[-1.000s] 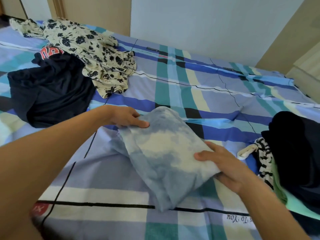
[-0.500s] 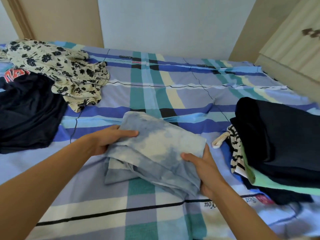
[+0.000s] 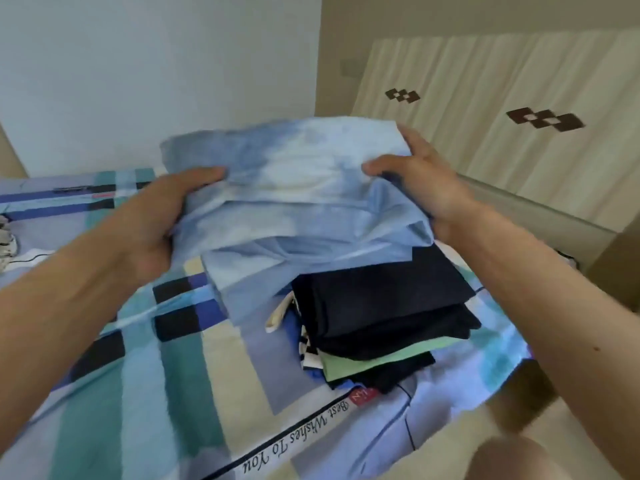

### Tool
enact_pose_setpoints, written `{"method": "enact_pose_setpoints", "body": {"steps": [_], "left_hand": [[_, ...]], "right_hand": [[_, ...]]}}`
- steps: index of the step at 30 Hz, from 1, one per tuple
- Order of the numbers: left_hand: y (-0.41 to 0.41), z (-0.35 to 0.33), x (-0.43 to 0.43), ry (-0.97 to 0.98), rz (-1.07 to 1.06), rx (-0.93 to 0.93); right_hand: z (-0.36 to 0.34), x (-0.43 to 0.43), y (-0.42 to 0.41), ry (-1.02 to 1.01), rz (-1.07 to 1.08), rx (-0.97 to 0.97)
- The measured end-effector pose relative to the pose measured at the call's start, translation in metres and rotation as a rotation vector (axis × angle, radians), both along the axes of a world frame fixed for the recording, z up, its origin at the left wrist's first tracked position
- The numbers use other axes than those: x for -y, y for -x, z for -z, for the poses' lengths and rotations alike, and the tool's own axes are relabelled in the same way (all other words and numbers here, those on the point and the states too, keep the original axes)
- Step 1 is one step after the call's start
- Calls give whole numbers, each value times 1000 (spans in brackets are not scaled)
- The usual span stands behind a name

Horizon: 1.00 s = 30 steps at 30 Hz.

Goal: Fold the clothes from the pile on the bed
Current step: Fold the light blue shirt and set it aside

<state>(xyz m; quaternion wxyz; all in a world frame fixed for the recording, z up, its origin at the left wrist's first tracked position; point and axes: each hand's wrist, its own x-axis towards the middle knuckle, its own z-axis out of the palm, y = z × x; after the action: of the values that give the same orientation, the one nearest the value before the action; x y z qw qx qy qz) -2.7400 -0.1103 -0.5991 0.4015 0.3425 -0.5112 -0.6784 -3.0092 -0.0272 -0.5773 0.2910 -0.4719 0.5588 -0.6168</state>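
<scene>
Clothes are what we see here, and the one in the hands is a folded garment (image 3: pixel 294 174) in pale blue and white, with a cloudy tie-dye pattern. It sits in the upper middle of the frame, raised off the bed (image 3: pixel 173 393). Our left hand (image 3: pixel 166 216) grips its left edge, the thumb lying on top of the cloth and the other fingers hidden below it. Our right hand (image 3: pixel 426 181) grips the right edge in the same way, thumb on top and fingers curled around the side. The loose lower layers of the garment hang down between the two hands. Just below it in the picture, right of the centre, lies a stack of folded clothes (image 3: pixel 381 306) on the bed. The top of the stack is a dark navy piece (image 3: pixel 381 292), then more dark cloth, a light green piece (image 3: pixel 363 362) and, at the left side, a black and white striped piece (image 3: pixel 306 351); a cream strap (image 3: pixel 277 315) sticks out beside it. The hanging edge of the blue garment covers the far part of the stack, but we cannot tell if the two touch. The bed has a sheet with blue, teal, cream and black checks, and a printed line "Best Wishes To You" (image 3: pixel 294 441) runs near the lower edge. At the far left edge a small part of a pale patterned cloth (image 3: pixel 5 237) is visible. In the upper right stands a cream panel (image 3: pixel 519 109) with brown diamond marks.
</scene>
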Motion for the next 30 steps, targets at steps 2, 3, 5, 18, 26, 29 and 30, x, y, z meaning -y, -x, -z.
{"method": "enact_pose_setpoints", "body": {"steps": [2, 3, 5, 18, 26, 29, 30], "left_hand": [[48, -19, 3, -17, 59, -29], [70, -22, 2, -41, 75, -20], [110, -10, 2, -62, 51, 9], [157, 27, 37, 734, -96, 1136], [212, 19, 33, 1130, 377, 1184], [190, 63, 29, 1221, 324, 1238], [180, 79, 27, 1216, 281, 1215]], "right_hand": [[-16, -1, 47, -39, 117, -59], [-17, -1, 68, -75, 172, -75], [-1, 0, 108, -165, 260, -95], [76, -4, 165, -590, 91, -437], [46, 24, 121, -472, -63, -585], [93, 16, 103, -498, -30, -773], [108, 10, 98, -451, 9, -814]]}}
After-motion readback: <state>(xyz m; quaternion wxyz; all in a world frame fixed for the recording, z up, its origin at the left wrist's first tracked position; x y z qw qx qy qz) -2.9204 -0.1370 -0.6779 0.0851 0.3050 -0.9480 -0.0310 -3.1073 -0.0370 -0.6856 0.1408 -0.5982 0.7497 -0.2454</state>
